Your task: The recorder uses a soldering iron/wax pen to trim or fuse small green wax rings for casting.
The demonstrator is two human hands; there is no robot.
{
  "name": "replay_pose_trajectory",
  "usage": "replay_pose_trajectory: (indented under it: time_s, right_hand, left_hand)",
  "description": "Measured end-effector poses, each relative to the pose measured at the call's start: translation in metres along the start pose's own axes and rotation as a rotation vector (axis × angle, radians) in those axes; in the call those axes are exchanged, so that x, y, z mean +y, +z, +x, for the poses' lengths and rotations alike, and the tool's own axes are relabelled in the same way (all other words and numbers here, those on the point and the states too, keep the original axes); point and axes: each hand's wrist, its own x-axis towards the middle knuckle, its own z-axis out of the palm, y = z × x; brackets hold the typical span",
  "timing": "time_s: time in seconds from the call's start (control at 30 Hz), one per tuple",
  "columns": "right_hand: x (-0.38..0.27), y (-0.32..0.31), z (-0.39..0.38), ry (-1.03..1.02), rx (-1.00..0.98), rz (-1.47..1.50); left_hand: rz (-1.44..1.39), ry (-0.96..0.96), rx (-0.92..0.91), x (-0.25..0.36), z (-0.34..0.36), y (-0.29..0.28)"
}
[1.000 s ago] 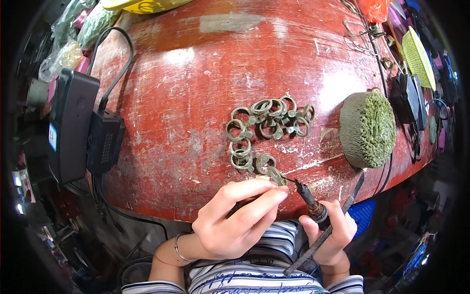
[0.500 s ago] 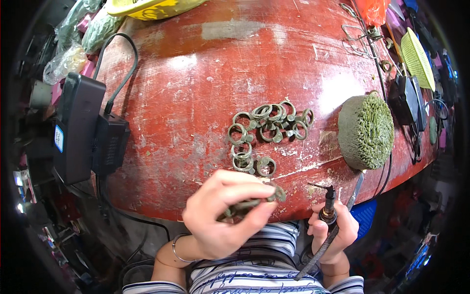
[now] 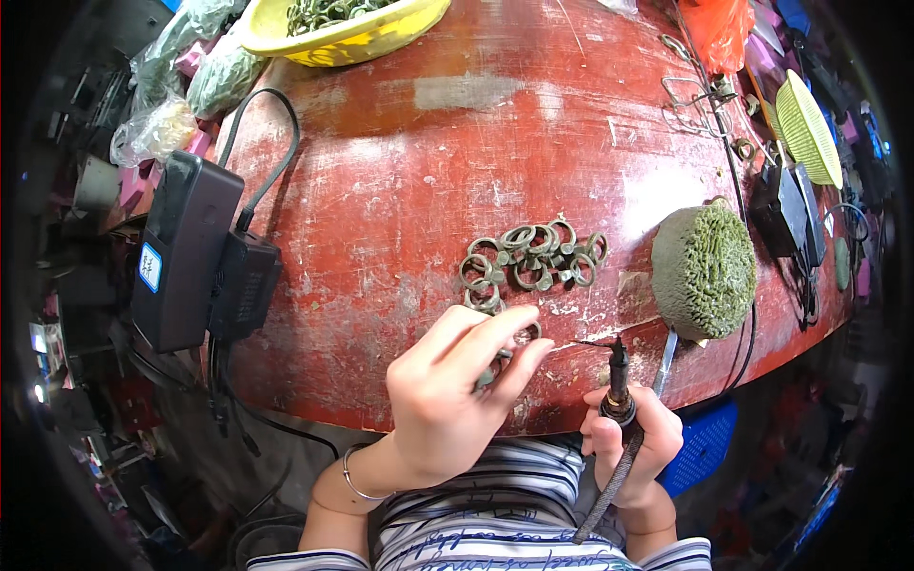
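Observation:
My left hand (image 3: 443, 385) reaches over the near table edge, thumb and fingers pinched about a dull green ring (image 3: 533, 331). More green pieces (image 3: 489, 369) show between thumb and fingers; I cannot tell whether they are held or lie on the table. Beyond the hand, several similar rings (image 3: 526, 276) lie in a loose cluster. My right hand (image 3: 636, 440) grips a black pen-shaped tool (image 3: 619, 381) with a thin bent tip and a braided cord. Its tip points left, toward the left hand, without touching it.
A round green block (image 3: 678, 276) with a rough face stands at the right; a flat metal blade (image 3: 665, 362) lies by it. Black power adapters (image 3: 186, 252) stand left. A yellow basin (image 3: 381, 40) with rings is at the far left, a pale yellow basket (image 3: 804, 133) far right.
My left hand has moved up and right over the near rings; the green piece it held is now partly hidden. The right hand with the tool shifted slightly left. The view has shifted.

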Motion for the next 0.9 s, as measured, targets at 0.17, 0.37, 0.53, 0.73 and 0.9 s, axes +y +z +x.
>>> replay_pose_trajectory:
  time_s: [0.17, 0.37, 0.53, 0.73, 0.9]
  right_hand:
    - [0.004, -0.001, -0.002, 0.035, 0.009, 0.05]
    - [0.008, -0.005, -0.007, -0.013, 0.017, 0.032]
    - [0.0, -0.01, -0.004, -0.093, 0.001, -0.108]
    - [-0.004, -0.011, -0.004, -0.141, -0.013, -0.27]
    - [-0.004, -0.01, -0.005, -0.145, 0.014, -0.31]
  left_hand:
    - [0.137, 0.059, 0.023, -0.003, -0.004, 0.01]
    - [-0.16, -0.033, 0.031, -0.002, -0.011, -0.001]
    - [-0.187, 0.018, 0.029, -0.004, -0.013, -0.003]
    - [-0.229, -0.023, 0.034, -0.007, -0.016, -0.003]
    - [-0.234, 0.028, 0.037, -0.009, -0.015, -0.004]
